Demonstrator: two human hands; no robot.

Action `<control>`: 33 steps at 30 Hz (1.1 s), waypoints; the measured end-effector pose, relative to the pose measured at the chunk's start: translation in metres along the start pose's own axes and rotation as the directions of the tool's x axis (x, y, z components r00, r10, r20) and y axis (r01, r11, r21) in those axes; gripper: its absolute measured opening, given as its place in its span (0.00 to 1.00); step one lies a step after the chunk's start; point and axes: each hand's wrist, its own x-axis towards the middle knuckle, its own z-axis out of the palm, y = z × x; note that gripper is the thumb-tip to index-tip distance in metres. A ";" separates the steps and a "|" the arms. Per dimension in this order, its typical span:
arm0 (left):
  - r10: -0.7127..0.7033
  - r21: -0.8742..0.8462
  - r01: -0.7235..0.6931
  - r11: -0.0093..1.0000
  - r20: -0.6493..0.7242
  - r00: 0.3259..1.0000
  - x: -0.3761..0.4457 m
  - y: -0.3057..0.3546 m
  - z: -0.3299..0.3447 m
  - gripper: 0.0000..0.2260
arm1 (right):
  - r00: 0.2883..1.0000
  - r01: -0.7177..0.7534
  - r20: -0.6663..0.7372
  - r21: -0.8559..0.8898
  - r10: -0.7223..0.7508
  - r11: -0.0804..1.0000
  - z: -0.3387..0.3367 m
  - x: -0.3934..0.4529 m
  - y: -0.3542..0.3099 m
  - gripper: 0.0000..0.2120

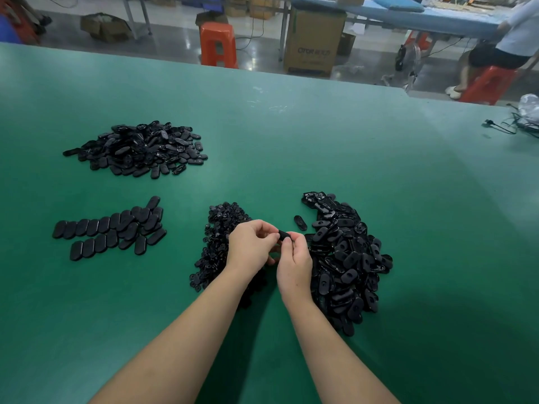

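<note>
left hand and right hand both pinch one oval shell just left of the shell pile, probably seating an insert (insert heap further left).

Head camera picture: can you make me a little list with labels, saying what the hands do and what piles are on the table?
table: green, bears all the black parts
left hand: pinches a black piece
right hand: pinches the same piece from the other side
small-parts pile: beneath the left hand
right pile: oval covers, beside the right hand
lone cover: flat, just left of the right pile
rows: oval covers laid neatly, near left
far pile: oval covers, far left
</note>
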 end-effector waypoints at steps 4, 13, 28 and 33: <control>-0.002 0.015 0.002 1.000 -0.019 1.000 0.000 0.000 0.003 0.05 | 1.000 0.006 -0.004 -0.011 -0.007 1.000 -0.001 0.000 0.001 0.09; 0.028 0.127 -0.017 0.992 -0.084 0.996 0.000 0.003 0.010 0.05 | 1.000 -0.003 0.002 0.004 0.003 1.000 -0.003 0.000 -0.001 0.11; 0.414 0.456 -0.373 0.808 0.011 0.910 -0.012 -0.004 0.010 0.09 | 0.998 -0.049 -0.043 0.074 0.052 0.996 -0.001 0.003 0.005 0.03; 0.337 0.316 -0.328 0.890 0.026 0.941 -0.011 -0.003 0.001 0.09 | 0.999 -0.020 -0.047 0.070 0.024 0.997 -0.001 0.002 0.004 0.05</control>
